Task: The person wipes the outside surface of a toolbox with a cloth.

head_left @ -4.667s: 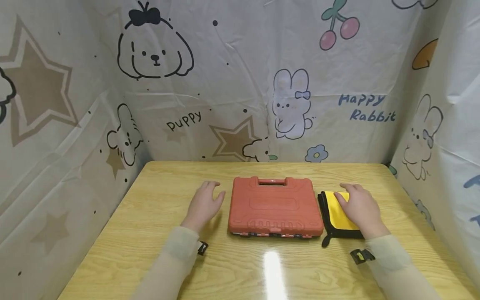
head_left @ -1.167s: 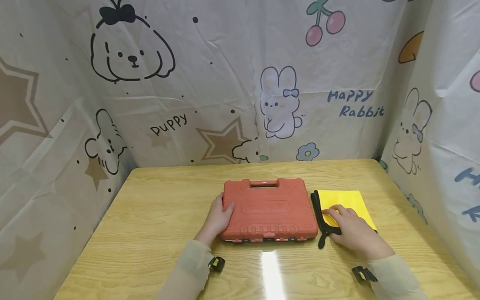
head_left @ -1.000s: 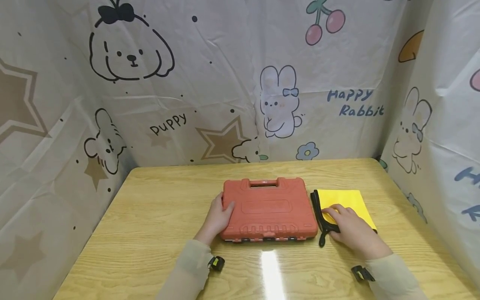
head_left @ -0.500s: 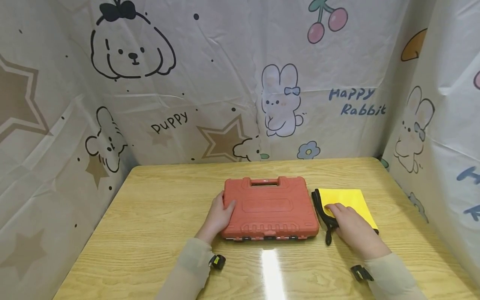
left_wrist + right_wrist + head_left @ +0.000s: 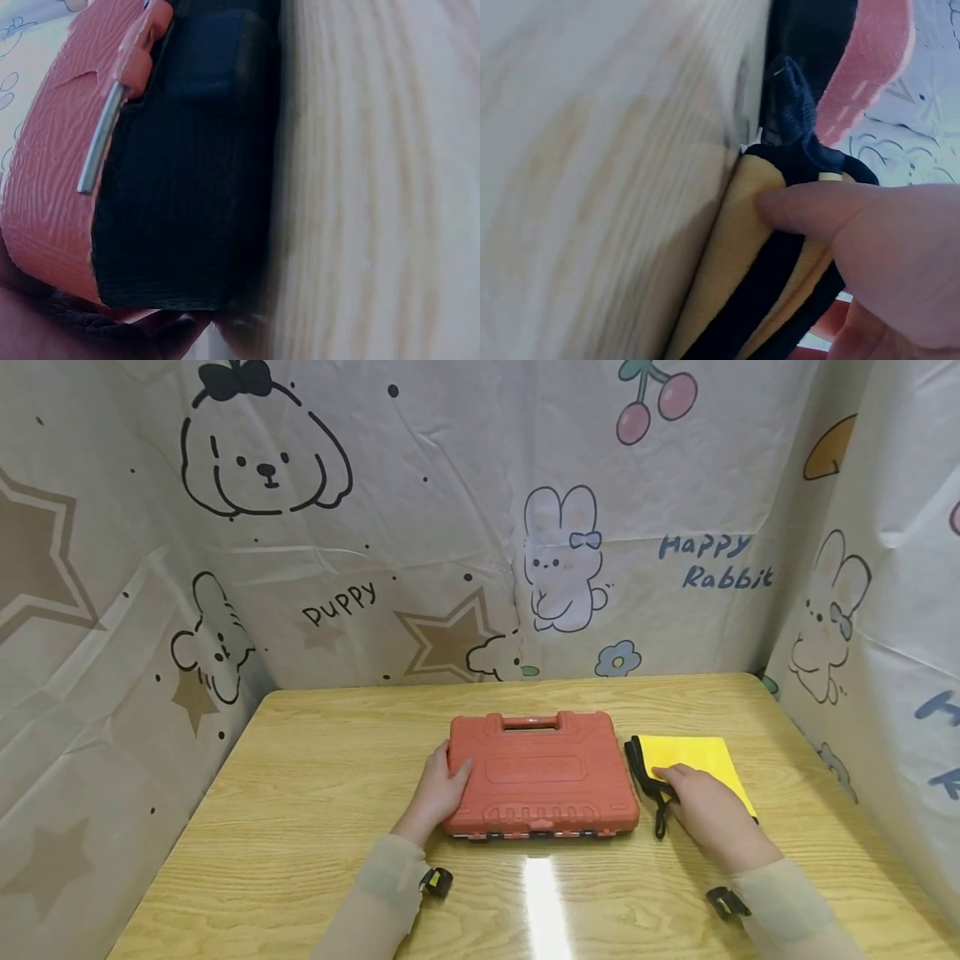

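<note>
A red hard plastic tool case [image 5: 536, 777] lies flat and closed on the table, handle facing the back. My left hand [image 5: 433, 792] grips its left side, thumb on the lid. In the left wrist view the case [image 5: 180, 195] shows a black lower half and a metal hinge pin, with fingers of the left hand [image 5: 67, 322] reaching beneath its end. To the right lies a folded yellow cloth [image 5: 693, 755] with black edging and a hanging loop. My right hand [image 5: 708, 814] pinches its near left corner. The right wrist view shows the thumb of the right hand [image 5: 877, 232] pressing the cloth's layers [image 5: 731, 255].
The wooden table [image 5: 322, 793] has a bright light reflection in front of the case. Behind it and on both sides hangs a printed white curtain [image 5: 465, 527]. A small black device is strapped at each wrist.
My left hand came in from beside the case and took hold of it. The right hand moved to the cloth's near corner, pinched it, and bunched the edge and loop slightly.
</note>
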Demonstrator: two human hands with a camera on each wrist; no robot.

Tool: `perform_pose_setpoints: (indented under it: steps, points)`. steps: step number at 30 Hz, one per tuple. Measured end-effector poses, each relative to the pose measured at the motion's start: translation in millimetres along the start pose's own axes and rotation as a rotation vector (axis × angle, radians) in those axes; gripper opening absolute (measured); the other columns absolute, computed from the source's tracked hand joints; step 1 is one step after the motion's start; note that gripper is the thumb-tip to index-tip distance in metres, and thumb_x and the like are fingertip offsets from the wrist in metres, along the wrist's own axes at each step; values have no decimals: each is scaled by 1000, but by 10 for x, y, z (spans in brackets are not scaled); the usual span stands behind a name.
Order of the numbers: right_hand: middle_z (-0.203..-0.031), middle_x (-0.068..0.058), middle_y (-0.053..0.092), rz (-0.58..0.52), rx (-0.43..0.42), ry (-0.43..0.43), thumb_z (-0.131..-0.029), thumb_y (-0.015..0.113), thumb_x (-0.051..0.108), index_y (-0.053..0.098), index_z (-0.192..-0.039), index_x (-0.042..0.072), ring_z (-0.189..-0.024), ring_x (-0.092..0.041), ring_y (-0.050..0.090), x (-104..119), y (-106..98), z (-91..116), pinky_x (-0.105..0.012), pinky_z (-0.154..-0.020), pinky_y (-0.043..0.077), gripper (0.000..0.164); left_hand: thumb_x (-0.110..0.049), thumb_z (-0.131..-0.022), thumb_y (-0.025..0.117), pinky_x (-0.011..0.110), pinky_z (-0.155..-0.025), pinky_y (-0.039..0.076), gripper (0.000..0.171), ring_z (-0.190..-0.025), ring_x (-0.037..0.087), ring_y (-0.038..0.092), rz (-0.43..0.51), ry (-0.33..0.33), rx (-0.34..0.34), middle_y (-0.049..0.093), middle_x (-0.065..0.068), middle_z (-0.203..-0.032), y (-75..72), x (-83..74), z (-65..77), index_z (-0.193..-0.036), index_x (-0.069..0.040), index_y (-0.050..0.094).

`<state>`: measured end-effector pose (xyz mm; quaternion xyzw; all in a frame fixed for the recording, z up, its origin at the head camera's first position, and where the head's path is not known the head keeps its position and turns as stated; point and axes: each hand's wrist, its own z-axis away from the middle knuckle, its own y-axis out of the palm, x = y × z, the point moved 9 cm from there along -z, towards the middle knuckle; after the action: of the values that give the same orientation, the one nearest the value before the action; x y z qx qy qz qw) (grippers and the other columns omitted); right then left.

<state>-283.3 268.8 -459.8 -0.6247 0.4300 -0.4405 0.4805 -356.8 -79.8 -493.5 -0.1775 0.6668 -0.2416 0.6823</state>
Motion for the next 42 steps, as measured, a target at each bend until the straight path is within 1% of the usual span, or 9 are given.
perform_pose_setpoints:
  steps: [7,13,17,20,23,28,36,39,42]
  points:
    - [-104,-15,69,28,-12,2,-79,78,8,65,-115,0,-92,-30,67,6,-35,-43,-46,-80,55,40,-30,-101,48,55,-113,30,66,-139,42,33,-8,11,-7,31,30,-149,0,-7,-1,-150,5,22]
    - [-97,-12,68,54,16,-6,-74,82,8,65,-111,-1,-84,-26,67,34,-26,-88,-44,-72,56,42,-29,-101,48,55,-113,31,65,-138,43,34,-12,14,-4,32,30,-148,7,-12,7,-150,6,23]
    - [-89,-10,65,87,16,-26,-72,77,4,65,-105,-2,-72,-22,64,59,-19,-119,-40,-61,55,36,-31,-101,48,54,-113,31,65,-138,42,34,-17,3,-4,31,30,-148,7,-2,8,-150,5,22]
    - [-86,-11,64,125,16,-34,-70,74,1,64,-103,-3,-67,-20,62,81,-9,-129,-38,-56,53,34,-31,-101,48,55,-112,31,66,-137,43,34,-19,2,-4,31,30,-148,6,4,3,-150,5,22]
    - [-88,-15,64,162,28,-34,-74,73,2,65,-105,-5,-68,-23,64,117,8,-134,-38,-55,54,33,-31,-101,48,55,-112,31,66,-138,43,34,-17,3,-4,31,30,-148,5,7,3,-150,5,22]
    - [-94,-18,64,201,63,-3,-81,72,6,65,-113,-7,-70,-25,64,148,46,-142,-38,-55,54,35,-30,-101,48,55,-113,31,65,-138,43,33,-16,6,-4,31,30,-148,2,2,9,-150,6,22]
    - [-91,-15,61,224,54,21,-77,73,4,66,-112,-5,-64,-21,60,148,53,-149,-35,-49,50,37,-30,-101,48,54,-113,31,65,-138,42,34,-9,2,-10,32,30,-148,-1,13,2,-150,5,23]
    - [-91,-15,61,230,44,15,-78,74,4,66,-112,-4,-64,-22,60,148,52,-147,-36,-49,51,35,-29,-101,48,54,-113,30,65,-138,42,34,-10,2,-12,32,30,-148,1,14,-2,-150,6,22]
    - [-93,-16,62,241,43,11,-83,72,4,65,-115,-5,-64,-23,60,150,55,-135,-36,-49,51,34,-28,-101,48,54,-113,31,64,-138,42,34,-5,6,-11,32,30,-148,8,2,-1,-150,6,23]
